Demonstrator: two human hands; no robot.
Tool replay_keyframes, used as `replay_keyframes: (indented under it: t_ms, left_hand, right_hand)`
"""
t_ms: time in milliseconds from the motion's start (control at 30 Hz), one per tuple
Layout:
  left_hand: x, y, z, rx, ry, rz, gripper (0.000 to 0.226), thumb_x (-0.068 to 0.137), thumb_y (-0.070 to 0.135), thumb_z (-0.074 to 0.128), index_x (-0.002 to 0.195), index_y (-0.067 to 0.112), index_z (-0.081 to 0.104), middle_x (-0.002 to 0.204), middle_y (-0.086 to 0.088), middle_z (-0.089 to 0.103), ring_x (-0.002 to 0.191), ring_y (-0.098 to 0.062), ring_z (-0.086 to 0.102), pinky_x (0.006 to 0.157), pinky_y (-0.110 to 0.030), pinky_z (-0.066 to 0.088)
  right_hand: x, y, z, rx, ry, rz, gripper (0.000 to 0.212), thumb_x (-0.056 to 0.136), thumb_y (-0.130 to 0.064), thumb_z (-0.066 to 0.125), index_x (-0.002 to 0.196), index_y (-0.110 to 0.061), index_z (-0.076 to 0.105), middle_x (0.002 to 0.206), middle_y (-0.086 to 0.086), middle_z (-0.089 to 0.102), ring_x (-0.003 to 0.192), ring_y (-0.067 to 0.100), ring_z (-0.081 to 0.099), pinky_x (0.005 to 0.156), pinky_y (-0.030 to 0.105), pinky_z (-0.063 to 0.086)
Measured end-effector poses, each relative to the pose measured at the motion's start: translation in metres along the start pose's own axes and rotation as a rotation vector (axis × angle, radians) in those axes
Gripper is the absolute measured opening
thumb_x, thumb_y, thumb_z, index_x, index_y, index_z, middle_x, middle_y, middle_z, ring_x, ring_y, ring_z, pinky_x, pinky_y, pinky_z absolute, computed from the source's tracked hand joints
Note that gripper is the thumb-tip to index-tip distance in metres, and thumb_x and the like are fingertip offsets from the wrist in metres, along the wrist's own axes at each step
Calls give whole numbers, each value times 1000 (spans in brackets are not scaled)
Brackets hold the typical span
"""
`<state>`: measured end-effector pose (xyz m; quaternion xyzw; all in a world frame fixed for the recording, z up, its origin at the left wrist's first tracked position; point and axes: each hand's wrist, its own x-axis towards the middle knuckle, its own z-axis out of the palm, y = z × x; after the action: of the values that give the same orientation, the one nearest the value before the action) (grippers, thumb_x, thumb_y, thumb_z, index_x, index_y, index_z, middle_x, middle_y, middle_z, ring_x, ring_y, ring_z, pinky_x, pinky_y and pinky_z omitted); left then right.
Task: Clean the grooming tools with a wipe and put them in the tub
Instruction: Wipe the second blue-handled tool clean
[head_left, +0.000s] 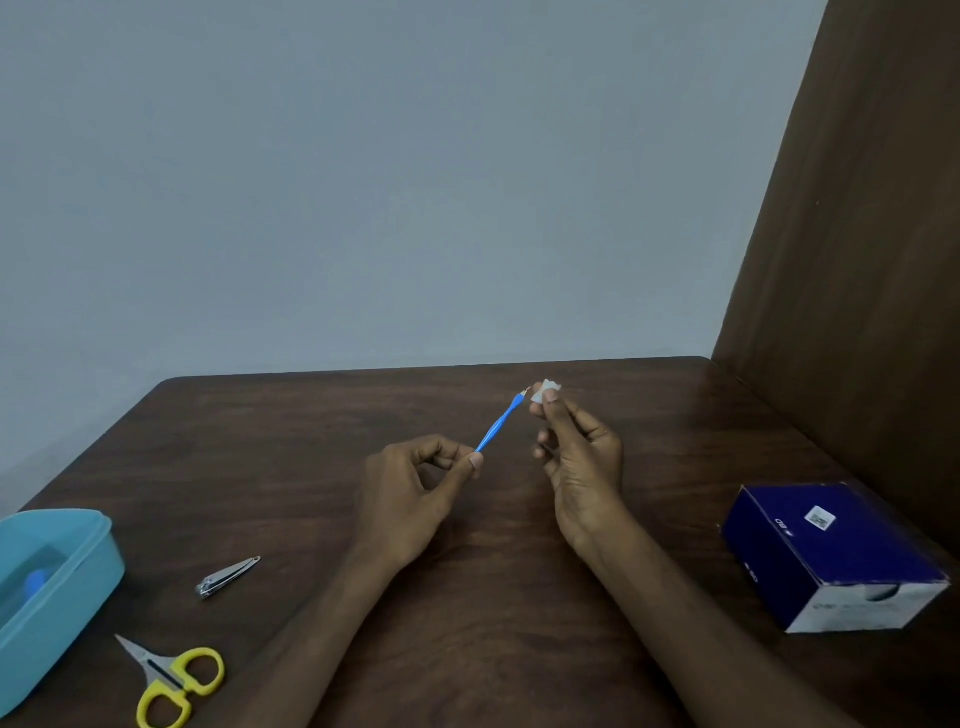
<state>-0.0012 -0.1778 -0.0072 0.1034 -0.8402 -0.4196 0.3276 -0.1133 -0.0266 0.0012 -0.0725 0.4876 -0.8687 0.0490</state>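
My left hand (415, 493) pinches the near end of a thin blue grooming stick (500, 423), which slants up and to the right above the table. My right hand (576, 457) pinches a small white wipe (546, 391) right at the stick's far metal tip. A silver nail clipper (227, 577) and yellow-handled scissors (171, 680) lie on the table at the near left. The light blue tub (78, 582) stands at the left edge with a blue item inside.
A dark blue box (831, 556) sits at the right on the dark wooden table (311, 441). A brown panel rises along the right side, and a grey wall stands behind the table's far edge.
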Motion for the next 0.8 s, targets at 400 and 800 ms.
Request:
replay_keyframes:
  t_ms: [400,800]
  left_hand:
    - [3,-5,1,-15,20,-3,11,91,41,84,81,39,81,75,17,77,50,-4,64,55,-36,56]
    - [-1,2,0,-26,12,8,10,92,36,85,82,36,82,71,20,76,49,-1,63,54,-25,48]
  right_hand:
    - [-4,9,3,-200,-129,-85,15,96,-24,78,99,-12,86,84,1,78,63,7,50,58,21,44]
    - [-8,7,6,-141,-127,-56,18,101,-17,72,87,-14,84,87,-2,79,64,7,53,58,24,43]
